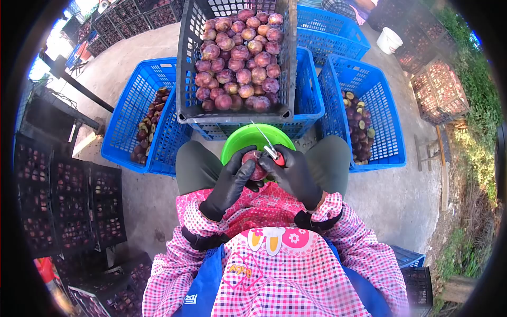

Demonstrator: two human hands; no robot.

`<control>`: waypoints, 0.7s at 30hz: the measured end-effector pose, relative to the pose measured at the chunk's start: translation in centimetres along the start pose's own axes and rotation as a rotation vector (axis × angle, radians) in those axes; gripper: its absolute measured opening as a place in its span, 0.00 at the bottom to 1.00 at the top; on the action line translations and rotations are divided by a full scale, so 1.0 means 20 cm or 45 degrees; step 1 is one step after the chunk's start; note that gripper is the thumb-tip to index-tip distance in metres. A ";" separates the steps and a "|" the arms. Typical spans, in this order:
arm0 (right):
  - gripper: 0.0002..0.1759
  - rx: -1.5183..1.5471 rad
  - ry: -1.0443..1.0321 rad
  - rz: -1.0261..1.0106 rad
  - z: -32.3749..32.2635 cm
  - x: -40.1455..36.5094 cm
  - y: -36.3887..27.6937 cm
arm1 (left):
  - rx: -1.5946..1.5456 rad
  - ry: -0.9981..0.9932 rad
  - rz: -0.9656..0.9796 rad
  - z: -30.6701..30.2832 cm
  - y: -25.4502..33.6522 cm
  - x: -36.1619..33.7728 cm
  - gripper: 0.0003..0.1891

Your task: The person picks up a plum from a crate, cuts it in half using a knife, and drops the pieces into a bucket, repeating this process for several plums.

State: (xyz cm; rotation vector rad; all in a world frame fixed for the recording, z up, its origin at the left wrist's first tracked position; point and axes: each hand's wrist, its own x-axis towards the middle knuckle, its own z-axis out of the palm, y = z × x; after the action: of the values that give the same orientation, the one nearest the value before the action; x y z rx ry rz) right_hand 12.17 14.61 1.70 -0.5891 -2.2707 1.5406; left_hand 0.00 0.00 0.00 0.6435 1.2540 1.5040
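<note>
In my black-gloved left hand (231, 182) is a dark red plum (257, 168), with the fingers wrapped round it. My right hand (291, 174), gloved too, grips a knife (279, 157) with a red handle, its thin blade pointing up and away from me. The right fingertips also touch the plum's side. Both hands are close together above my lap, in front of a bright green basin (237, 138). What the basin holds is hidden. Just beyond stands a black crate (186, 79) full of whole plums (240, 58), resting on a blue crate (309, 100).
Blue crates with cut plums stand on the left (119, 127) and right (391, 127). Another blue crate (338, 31) is behind. Stacked dark crates (68, 195) line the left. A white bucket (389, 40) stands at the back right, near part of another person (343, 8).
</note>
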 end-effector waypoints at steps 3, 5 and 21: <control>0.14 0.246 -0.037 0.152 0.01 -0.03 0.00 | -0.037 0.157 0.086 0.07 -0.04 -0.03 0.26; 0.13 0.721 -0.085 0.242 0.01 -0.03 0.05 | -0.277 0.214 0.175 0.09 -0.07 0.00 0.25; 0.13 -0.099 0.066 -0.249 -0.16 -0.04 -0.03 | -0.416 0.049 0.186 -0.09 -0.06 0.08 0.32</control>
State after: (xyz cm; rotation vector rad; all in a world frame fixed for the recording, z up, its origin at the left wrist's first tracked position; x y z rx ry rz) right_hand 14.34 16.52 3.32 -0.4085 -2.2820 1.3345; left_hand -1.68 0.81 -1.95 0.4991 0.9743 1.8015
